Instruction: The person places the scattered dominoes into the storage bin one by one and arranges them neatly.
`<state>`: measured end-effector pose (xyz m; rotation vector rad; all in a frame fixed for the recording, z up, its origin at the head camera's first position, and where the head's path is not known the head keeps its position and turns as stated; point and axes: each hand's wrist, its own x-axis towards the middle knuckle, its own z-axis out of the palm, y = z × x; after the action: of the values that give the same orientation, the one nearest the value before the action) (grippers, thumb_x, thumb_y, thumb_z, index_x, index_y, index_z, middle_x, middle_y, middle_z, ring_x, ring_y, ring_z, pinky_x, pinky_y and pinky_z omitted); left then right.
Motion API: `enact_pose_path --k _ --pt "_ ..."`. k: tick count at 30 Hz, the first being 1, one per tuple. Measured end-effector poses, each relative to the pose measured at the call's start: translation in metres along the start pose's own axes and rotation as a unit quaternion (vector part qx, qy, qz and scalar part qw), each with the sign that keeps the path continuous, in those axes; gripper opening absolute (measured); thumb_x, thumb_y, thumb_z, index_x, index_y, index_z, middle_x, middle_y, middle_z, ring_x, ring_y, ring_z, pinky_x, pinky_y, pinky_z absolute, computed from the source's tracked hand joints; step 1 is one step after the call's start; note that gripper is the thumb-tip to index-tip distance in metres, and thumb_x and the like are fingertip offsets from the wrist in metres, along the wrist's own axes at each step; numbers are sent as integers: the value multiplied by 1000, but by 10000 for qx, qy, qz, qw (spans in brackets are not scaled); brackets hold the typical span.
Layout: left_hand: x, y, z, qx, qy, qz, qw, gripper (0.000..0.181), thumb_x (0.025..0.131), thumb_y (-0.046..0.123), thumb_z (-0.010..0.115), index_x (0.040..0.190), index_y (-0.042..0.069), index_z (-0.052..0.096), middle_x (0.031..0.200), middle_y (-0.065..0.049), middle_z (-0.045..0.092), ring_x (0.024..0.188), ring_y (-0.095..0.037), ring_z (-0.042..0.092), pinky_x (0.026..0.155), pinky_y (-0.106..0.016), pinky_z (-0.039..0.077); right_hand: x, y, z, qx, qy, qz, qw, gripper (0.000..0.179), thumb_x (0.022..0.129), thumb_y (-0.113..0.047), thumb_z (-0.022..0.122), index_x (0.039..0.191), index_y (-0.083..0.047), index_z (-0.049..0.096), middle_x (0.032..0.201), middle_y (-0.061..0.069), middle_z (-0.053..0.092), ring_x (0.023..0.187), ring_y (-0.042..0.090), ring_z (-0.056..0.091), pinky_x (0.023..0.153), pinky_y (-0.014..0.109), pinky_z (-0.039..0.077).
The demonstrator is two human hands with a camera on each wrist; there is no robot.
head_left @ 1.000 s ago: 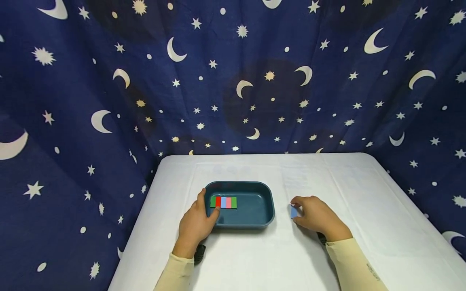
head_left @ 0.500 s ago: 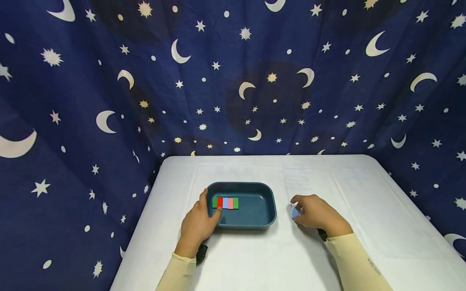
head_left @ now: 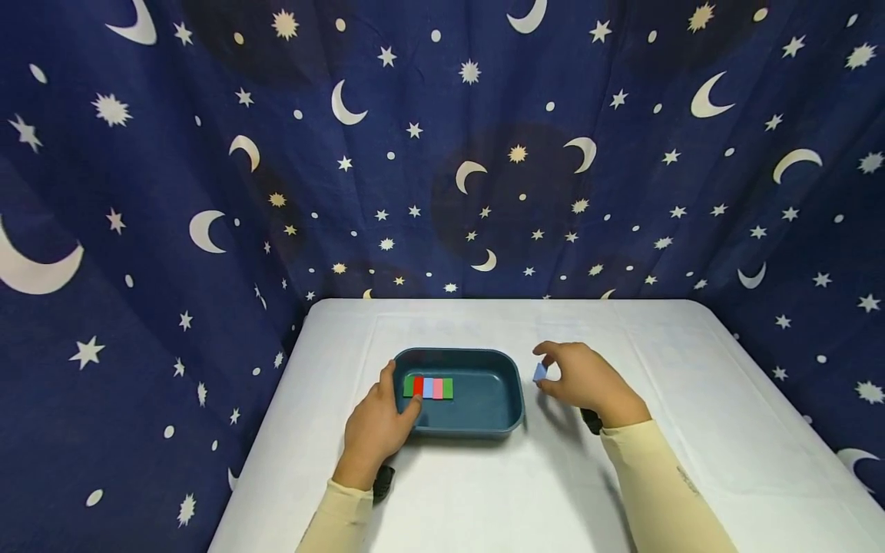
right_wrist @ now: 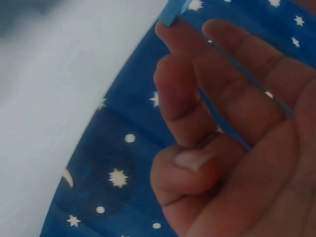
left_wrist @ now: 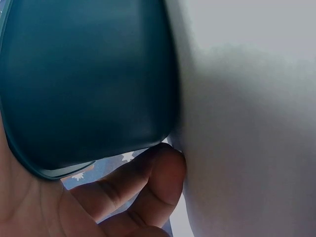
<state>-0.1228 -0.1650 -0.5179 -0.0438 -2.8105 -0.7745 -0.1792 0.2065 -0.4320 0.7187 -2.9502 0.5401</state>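
Observation:
A dark teal plastic tray [head_left: 484, 430] stands on the white table. Inside it, towards the left, several small flat pieces lie side by side in a row: green, red, light blue [head_left: 428, 388], pink and green. My left hand [head_left: 376, 426] grips the tray's left end, thumb over the rim near the red piece [head_left: 418, 386]. Curled fingers [left_wrist: 163, 182] show against the tray's outer wall in the left wrist view. Just right of the tray, my right hand [head_left: 588, 380] pinches a light blue block [head_left: 540, 372] between thumb and fingertip. The block's edge [right_wrist: 173, 11] shows at the top of the right wrist view.
A white cloth covers the table [head_left: 456, 499]. Behind it and along both sides hangs a dark blue curtain [head_left: 415, 177] with moons and stars.
My right hand has lifted the light blue block off the table and moved it away from me and left, closer to the tray. My left hand stays on the tray.

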Motion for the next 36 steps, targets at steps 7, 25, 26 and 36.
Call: enact_pose_path --k 7,25,26,36 --pt "1 -4 -1 30 -18 -56 10000 85 97 54 66 163 11 34 120 -18 70 81 -31 70 66 -48 56 23 -24 -3 137 228 -172 9995 48 86 -24 85 129 -9 69 104 3 77 98 25 70 88 50 54" --pt "1 -6 1 15 -43 -112 9999 86 96 57 65 163 12 34 122 -16 70 75 -30 69 63 -46 55 73 -79 16 874 321 -563 9941 43 89 -31 85 128 -17 73 111 -2 76 93 26 70 84 44 56" --pt "1 -6 2 14 -29 -101 9999 86 96 57 65 163 12 34 122 -16 70 75 -30 69 63 -47 55 74 -81 19 893 327 -582 9938 42 89 -31 85 127 -17 73 111 -3 76 92 25 69 83 43 56" --pt "2 -3 0 51 -9 -115 9999 86 96 56 65 163 12 34 121 -16 70 79 -33 71 68 -49 57 88 -92 48 779 126 -1117 9906 47 87 -26 88 130 -14 72 112 1 76 92 20 71 82 38 57"
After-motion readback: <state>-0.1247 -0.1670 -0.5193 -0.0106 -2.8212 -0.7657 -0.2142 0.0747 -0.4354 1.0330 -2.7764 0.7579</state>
